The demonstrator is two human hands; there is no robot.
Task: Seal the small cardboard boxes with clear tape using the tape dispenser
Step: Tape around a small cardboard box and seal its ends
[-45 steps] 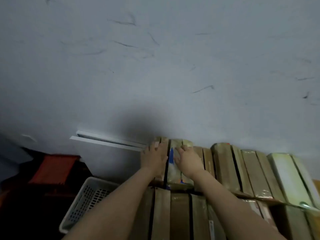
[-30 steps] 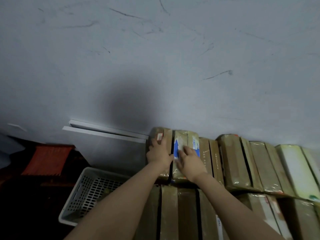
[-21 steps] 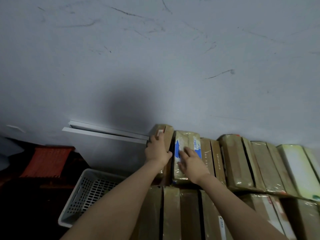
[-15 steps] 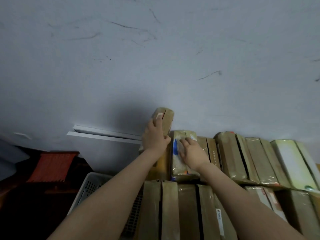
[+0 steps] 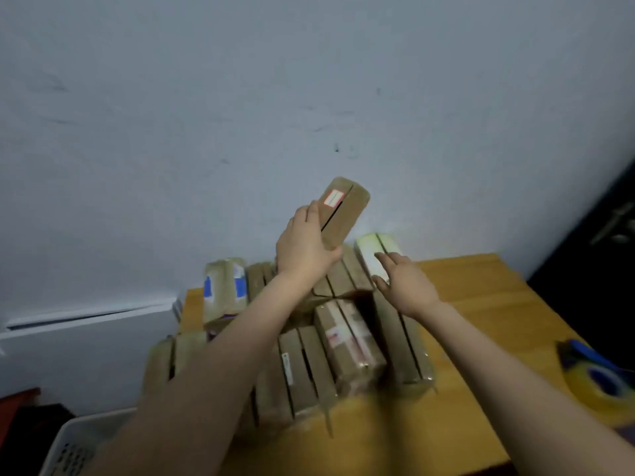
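Small cardboard box held tilted in left hand grip; right hand grip wide, fingers straight

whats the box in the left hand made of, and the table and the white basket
The box, gripped by the left hand: brown cardboard, matte, with a dark seam between its flaps. The table: yellowish wood or wood-look laminate, faint grain bands, slight sheen. The basket: likely white plastic, its wall pierced with small holes.

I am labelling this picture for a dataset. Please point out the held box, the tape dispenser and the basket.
held box [image 5: 346, 214], head view, brown side face
tape dispenser [image 5: 604, 384], head view, roll's blue core
basket [image 5: 99, 420], head view, white rim
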